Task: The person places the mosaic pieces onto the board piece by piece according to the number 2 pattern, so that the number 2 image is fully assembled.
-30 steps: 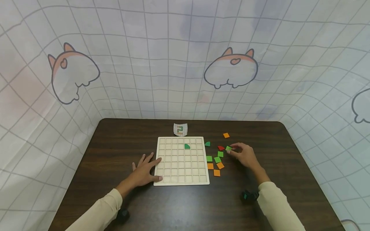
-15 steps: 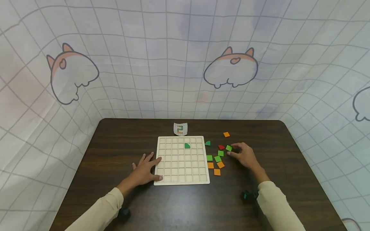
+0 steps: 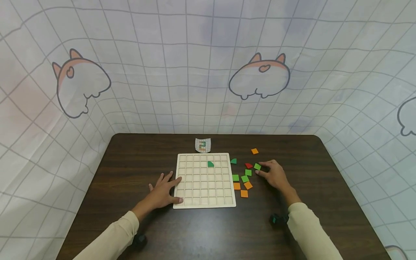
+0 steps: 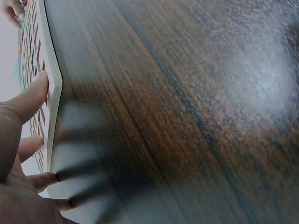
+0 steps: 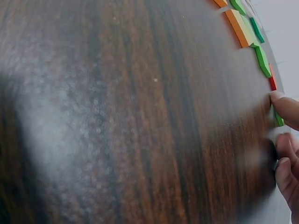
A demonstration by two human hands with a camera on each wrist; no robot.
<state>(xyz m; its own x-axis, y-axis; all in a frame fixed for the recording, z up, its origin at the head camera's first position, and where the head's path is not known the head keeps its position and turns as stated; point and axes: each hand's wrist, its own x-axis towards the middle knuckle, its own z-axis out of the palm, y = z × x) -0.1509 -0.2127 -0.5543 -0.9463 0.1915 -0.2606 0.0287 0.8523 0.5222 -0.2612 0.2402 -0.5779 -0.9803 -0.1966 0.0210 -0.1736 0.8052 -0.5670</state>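
Head view, leftmost: the person's left hand (image 3: 159, 193) lies at the left edge of the board (image 3: 208, 195), thumb and forefinger resting on its rim, fingers straight and spread apart, gripping nothing. The left wrist view agrees, with other fingertips reaching past the rim over the table (image 4: 163, 116).

The board is a pale grid lying flat; toward its far side, right of the middle, a dark-green quarter-round (image 3: 210, 164) occupies one cell. Beyond the far edge is a small printed card (image 3: 203, 146).

Just right of the board come loose pieces: a second quarter-round (image 3: 233, 161) near the far corner, then three light-green squares (image 3: 235, 177) and three orange squares (image 3: 244, 194) nearer. Farther right is a red piece (image 3: 248, 165), with a lone orange tile (image 3: 255, 151) beyond it.

At the right end of this scatter, the lime square (image 3: 257, 166) is directly left of the right hand (image 3: 274, 176), whose thumb and forefinger appear to pinch it; the right wrist view hides part of the contact. Being square, it has no long axis, but it is skewed against the board's lines. The right hand is clearly the nearer one. From it, the board lies left, with the cluster between.
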